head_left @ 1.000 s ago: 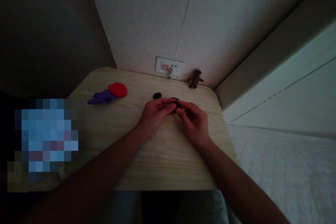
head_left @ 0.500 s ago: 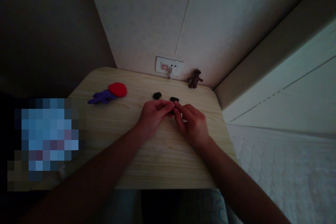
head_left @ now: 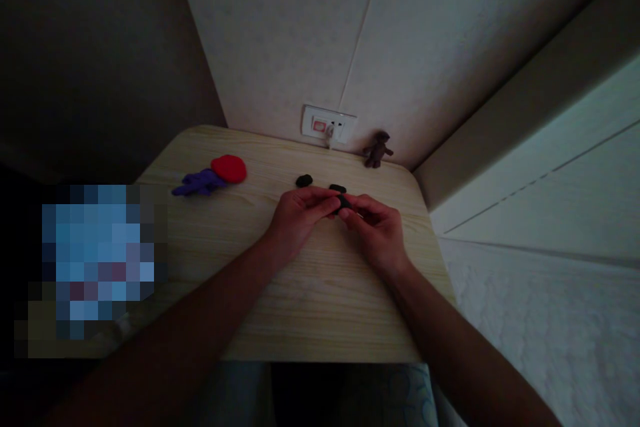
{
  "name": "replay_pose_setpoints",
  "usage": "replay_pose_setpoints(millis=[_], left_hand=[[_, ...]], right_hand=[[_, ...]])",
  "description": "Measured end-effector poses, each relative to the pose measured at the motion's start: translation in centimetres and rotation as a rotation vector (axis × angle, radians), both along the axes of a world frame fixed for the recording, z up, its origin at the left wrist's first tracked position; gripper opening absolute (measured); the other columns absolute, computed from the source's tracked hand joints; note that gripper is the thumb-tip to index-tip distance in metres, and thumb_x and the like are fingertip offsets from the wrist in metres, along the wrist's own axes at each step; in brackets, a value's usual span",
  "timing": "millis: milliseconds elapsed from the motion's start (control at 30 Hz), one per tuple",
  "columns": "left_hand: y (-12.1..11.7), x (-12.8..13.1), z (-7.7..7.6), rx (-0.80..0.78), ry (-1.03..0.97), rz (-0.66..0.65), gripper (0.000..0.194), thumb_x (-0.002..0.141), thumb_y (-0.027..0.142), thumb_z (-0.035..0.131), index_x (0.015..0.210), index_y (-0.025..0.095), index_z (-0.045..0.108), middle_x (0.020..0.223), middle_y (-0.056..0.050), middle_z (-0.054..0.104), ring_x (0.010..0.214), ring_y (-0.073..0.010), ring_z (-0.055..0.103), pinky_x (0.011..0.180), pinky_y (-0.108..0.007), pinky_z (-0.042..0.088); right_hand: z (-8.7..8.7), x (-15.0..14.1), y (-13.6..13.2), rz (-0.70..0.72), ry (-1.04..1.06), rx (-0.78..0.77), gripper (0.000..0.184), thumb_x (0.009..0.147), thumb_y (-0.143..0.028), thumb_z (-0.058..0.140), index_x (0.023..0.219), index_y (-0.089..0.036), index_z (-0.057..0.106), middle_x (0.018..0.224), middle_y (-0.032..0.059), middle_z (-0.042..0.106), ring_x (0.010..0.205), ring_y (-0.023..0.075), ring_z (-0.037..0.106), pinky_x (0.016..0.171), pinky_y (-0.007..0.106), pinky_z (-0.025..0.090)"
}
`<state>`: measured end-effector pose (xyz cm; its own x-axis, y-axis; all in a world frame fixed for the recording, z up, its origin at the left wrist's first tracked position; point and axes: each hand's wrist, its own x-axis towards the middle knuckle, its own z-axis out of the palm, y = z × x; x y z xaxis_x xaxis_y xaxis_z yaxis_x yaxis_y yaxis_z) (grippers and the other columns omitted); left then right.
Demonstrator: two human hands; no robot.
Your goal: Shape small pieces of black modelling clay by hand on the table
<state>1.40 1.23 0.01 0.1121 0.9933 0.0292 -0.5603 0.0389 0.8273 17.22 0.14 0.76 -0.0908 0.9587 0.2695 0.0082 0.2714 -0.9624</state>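
Note:
Between the fingertips of both hands is a small black lump of modelling clay (head_left: 343,203). My left hand (head_left: 300,217) pinches it from the left, thumb on top. From the right, my right hand (head_left: 379,227) grips the same lump with thumb and fingers. Just beyond the fingers lie two more black clay pieces on the table: a rounded one (head_left: 304,181) and a flatter, longer one (head_left: 338,188), partly close behind the held lump. The underside of the held piece is hidden by the fingers.
On the wooden table (head_left: 280,320), a red clay disc (head_left: 229,169) touches a purple clay piece (head_left: 199,183) at the left. A brown clay figure (head_left: 379,149) stands by the wall, right of a socket (head_left: 329,125) with a plug. A blurred-out blue item (head_left: 100,253) is at far left.
The fingers have shifted on the black clay, so more of it shows now. My right thumb has come up against it. The whole view has moved slightly.

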Motion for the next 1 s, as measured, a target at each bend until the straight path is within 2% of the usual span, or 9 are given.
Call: replay_pose_setpoints(millis=[100, 167, 333, 433, 600, 767, 900, 1000], left_hand=[[0.0, 0.0, 0.0, 0.01, 0.01, 0.0, 0.021, 0.066, 0.028, 0.091, 0.084, 0.02, 0.082, 0.086, -0.004, 0.08, 0.077, -0.0145, 0.071, 0.076, -0.028, 0.055], [0.0, 0.0, 0.0, 0.011, 0.026, 0.001, 0.023, 0.067, 0.03, 0.091, 0.085, 0.02, 0.081, 0.087, -0.005, 0.08, 0.078, -0.0146, 0.071, 0.075, -0.028, 0.055], [0.3, 0.1, -0.4, 0.01, 0.059, 0.01, 0.025, 0.07, 0.033, 0.089, 0.088, 0.018, 0.081, 0.089, -0.006, 0.079, 0.078, -0.0147, 0.07, 0.075, -0.028, 0.054], [0.3, 0.1, -0.4, -0.004, 0.036, 0.005, 0.022, 0.07, 0.031, 0.089, 0.085, 0.018, 0.081, 0.086, -0.006, 0.079, 0.078, -0.0141, 0.07, 0.077, -0.028, 0.055], [0.1, 0.0, -0.3, -0.045, 0.026, 0.01, 0.022, 0.068, 0.031, 0.091, 0.082, 0.017, 0.082, 0.085, -0.006, 0.079, 0.078, -0.015, 0.071, 0.077, -0.029, 0.056], [0.2, 0.1, -0.3, -0.03, 0.049, 0.003, 0.023, 0.068, 0.033, 0.09, 0.083, 0.017, 0.082, 0.083, -0.006, 0.079, 0.073, -0.014, 0.069, 0.072, -0.028, 0.054], [0.1, 0.1, -0.2, -0.028, 0.042, -0.006, 0.024, 0.067, 0.033, 0.091, 0.083, 0.018, 0.082, 0.081, -0.006, 0.078, 0.074, -0.0148, 0.069, 0.072, -0.028, 0.054], [0.0, 0.1, 0.0, -0.009, 0.051, -0.029, 0.021, 0.069, 0.033, 0.089, 0.082, 0.018, 0.082, 0.08, -0.006, 0.078, 0.074, -0.015, 0.069, 0.073, -0.029, 0.053]], right_hand=[[0.1, -0.1, -0.1, 0.025, 0.037, -0.004, 0.023, 0.077, -0.037, 0.086, 0.097, -0.026, 0.081, 0.089, 0.0022, 0.077, 0.071, 0.0146, 0.069, 0.066, 0.03, 0.06], [0.1, -0.1, -0.4, -0.014, -0.001, 0.031, 0.022, 0.081, -0.035, 0.083, 0.101, -0.027, 0.081, 0.091, 0.0032, 0.077, 0.072, 0.0152, 0.069, 0.066, 0.031, 0.059], [-0.1, -0.2, -1.2, -0.203, -0.308, 0.289, 0.03, 0.089, -0.032, 0.074, 0.119, -0.028, 0.076, 0.094, 0.0051, 0.075, 0.072, 0.0148, 0.064, 0.066, 0.032, 0.056], [0.3, -0.2, -1.3, -0.21, -0.415, 0.395, 0.029, 0.092, -0.027, 0.071, 0.121, -0.026, 0.076, 0.087, 0.0034, 0.074, 0.065, 0.0128, 0.06, 0.065, 0.031, 0.054], [0.8, -0.2, -1.3, -0.196, -0.515, 0.49, 0.026, 0.093, -0.025, 0.07, 0.118, -0.021, 0.076, 0.076, 0.0015, 0.072, 0.062, 0.0123, 0.059, 0.063, 0.029, 0.053], [0.5, -0.2, -1.3, -0.216, -0.465, 0.445, 0.027, 0.093, -0.025, 0.069, 0.119, -0.02, 0.073, 0.079, 0.002, 0.07, 0.066, 0.0128, 0.06, 0.064, 0.029, 0.052], [0.1, -0.1, -1.2, -0.169, -0.412, 0.399, 0.03, 0.093, -0.026, 0.069, 0.123, -0.022, 0.071, 0.085, 0.0032, 0.071, 0.071, 0.0137, 0.062, 0.066, 0.029, 0.054], [0.1, 0.0, -1.2, -0.152, -0.448, 0.414, 0.034, 0.093, -0.025, 0.067, 0.127, -0.023, 0.069, 0.088, 0.0036, 0.072, 0.072, 0.0138, 0.063, 0.067, 0.029, 0.055]])
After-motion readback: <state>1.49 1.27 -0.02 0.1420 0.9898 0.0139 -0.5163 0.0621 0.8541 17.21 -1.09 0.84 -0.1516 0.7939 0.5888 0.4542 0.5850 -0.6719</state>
